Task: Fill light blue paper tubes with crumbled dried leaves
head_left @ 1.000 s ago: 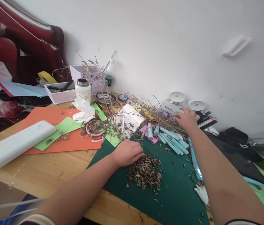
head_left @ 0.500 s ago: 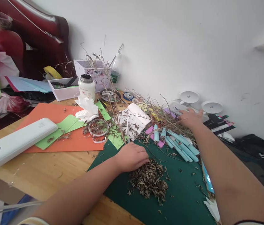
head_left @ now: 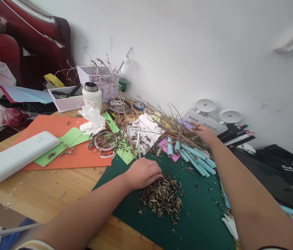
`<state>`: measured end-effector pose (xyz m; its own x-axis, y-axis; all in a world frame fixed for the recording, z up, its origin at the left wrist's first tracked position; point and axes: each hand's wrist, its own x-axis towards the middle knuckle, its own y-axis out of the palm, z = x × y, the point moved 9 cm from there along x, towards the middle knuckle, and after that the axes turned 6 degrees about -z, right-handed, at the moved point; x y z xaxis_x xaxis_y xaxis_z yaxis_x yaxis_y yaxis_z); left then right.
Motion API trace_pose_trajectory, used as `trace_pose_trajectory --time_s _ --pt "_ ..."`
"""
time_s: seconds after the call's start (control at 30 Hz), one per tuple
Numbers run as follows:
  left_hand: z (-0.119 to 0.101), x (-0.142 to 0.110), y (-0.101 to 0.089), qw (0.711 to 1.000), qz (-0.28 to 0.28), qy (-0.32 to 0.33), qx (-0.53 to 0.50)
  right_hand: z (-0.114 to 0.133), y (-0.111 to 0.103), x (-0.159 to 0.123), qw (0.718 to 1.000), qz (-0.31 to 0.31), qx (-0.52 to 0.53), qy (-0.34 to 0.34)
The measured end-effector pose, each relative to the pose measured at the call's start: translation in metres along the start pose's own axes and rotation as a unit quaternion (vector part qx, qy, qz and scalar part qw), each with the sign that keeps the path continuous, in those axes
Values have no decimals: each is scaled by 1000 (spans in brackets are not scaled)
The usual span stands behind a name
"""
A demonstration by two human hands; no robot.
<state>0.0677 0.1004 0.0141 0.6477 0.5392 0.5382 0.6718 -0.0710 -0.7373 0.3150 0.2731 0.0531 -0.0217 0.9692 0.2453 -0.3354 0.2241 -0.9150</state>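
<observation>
The left hand's [head_left: 143,173] fingers are curled together around the lower end of a dry stalk [head_left: 127,126], which rises toward the upper left of the frame; the fingertips are hidden beneath the hand. The hand is at the upper left edge of a heap of crumbled dry leaves [head_left: 162,198], below the frame's center on a dark green sheet [head_left: 195,217].

The right hand [head_left: 203,133], right of center, has its fingers bent and slightly apart at the bundle of dry twigs [head_left: 172,130]; whether they pinch a twig I cannot tell. Pale blue paper rolls [head_left: 199,161] lie just below the bundle, and a white router [head_left: 200,119] stands above it, near the wall.

Left of center, a clear ring-shaped lid [head_left: 105,140] with leaf bits, crumpled white tissue [head_left: 93,119] and green paper strips [head_left: 70,138] lie on orange paper [head_left: 84,159]. An open white bottle [head_left: 92,96] stands above the tissue. A long white device [head_left: 18,158] extends to the left edge.
</observation>
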Motion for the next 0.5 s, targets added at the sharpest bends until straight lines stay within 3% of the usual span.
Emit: trace_pose_trajectory --time_s 0.3,0.4,0.5 --pt "8 2 2 997 1 -50 -61 -8 -12 -4 991 -114 48 55" --pt "22 1 -2 987 -28 -118 -105 4 -24 -11 983 -171 19 61" --pt "36 -3 -7 972 -66 -189 -125 26 -38 -17 971 -210 -93 59"
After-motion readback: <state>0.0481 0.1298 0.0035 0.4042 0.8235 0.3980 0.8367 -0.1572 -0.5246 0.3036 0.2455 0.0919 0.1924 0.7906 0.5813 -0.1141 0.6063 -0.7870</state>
